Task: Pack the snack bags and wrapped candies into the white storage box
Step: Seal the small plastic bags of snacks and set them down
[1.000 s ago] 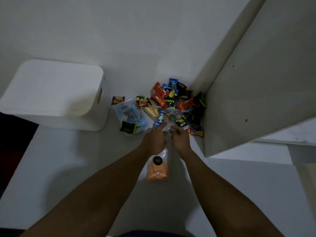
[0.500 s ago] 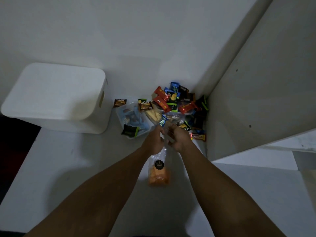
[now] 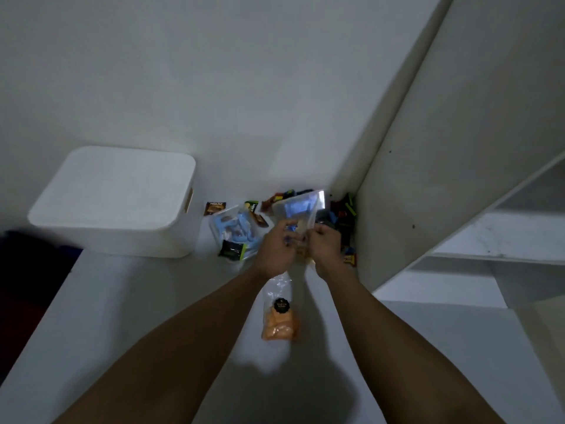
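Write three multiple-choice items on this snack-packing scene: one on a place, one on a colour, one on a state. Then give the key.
1. Where does the white storage box stand relative to the candy pile?
A. to its left
B. to its right
C. on top of it

2. What colour are the contents of the bag with the black label?
A. green
B. orange
C. purple

3. What are the left hand and right hand doing?
A. resting flat on the floor
B. both lifting the box
C. both holding one clear bag

Key: 1 A, the box sits left of the pile. 2 B, orange pieces show through. 3 C, both hands pinch the raised bag.
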`<state>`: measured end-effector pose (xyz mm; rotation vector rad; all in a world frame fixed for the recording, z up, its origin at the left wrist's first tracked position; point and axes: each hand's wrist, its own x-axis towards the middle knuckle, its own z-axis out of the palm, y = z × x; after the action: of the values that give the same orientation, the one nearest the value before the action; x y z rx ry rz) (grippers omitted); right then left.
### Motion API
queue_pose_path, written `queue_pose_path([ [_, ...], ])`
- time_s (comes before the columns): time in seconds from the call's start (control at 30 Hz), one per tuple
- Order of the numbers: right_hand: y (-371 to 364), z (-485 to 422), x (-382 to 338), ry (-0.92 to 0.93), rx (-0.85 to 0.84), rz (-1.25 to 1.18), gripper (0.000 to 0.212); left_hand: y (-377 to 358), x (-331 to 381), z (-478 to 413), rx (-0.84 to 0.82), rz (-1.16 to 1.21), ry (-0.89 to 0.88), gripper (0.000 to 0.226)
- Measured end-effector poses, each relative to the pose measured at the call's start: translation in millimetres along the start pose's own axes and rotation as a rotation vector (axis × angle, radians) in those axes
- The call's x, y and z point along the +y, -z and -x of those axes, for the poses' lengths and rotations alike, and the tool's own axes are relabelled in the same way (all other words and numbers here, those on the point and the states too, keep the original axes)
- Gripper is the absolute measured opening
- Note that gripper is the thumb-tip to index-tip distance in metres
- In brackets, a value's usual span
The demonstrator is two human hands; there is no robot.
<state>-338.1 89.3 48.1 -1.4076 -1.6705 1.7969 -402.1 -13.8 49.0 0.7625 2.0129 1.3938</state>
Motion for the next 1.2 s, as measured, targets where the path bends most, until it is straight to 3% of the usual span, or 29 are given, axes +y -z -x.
queue_pose_path([
  [0.1,17,16,-29,0.159,-0.076,0.121,0.018,7,28,0,0.097,-0.071,-0.085,0.042],
  [0.2,32,34,-68,0.287,-0.177,0.256,0.02,19,60,-1,0.151,0.001,-0.099,0.044],
  [0.4,68,81,-151,0.494,-0.321,0.48,0.021,65,119,2,0.214,0.038,-0.076,0.096],
  [0.43,72,87,-163,0.536,-0.313,0.475,0.021,72,129,5,0.215,0.077,-0.086,0.092],
  [0.53,79,103,-193,0.66,-0.237,0.405,0.019,91,163,15,0.217,0.198,-0.131,0.047],
  [0.6,79,111,-208,0.709,-0.176,0.305,0.015,101,184,24,0.207,0.245,-0.181,0.029],
  [0.77,76,131,-240,0.732,-0.146,-0.041,0.029,120,227,37,0.157,0.408,-0.248,0.012],
  [0.9,72,141,-256,0.784,-0.153,-0.085,0.029,135,248,40,0.246,0.563,-0.29,0.011],
  [1.0,71,142,-265,0.814,-0.142,-0.024,0.027,144,255,41,0.271,0.589,-0.309,0.009],
  [1.13,64,139,-277,0.967,-0.016,0.403,0.031,145,256,42,0.302,0.444,-0.361,0.014],
  [1.2,59,143,-285,1.02,-0.057,0.538,0.032,144,257,42,0.289,0.335,-0.401,0.014],
])
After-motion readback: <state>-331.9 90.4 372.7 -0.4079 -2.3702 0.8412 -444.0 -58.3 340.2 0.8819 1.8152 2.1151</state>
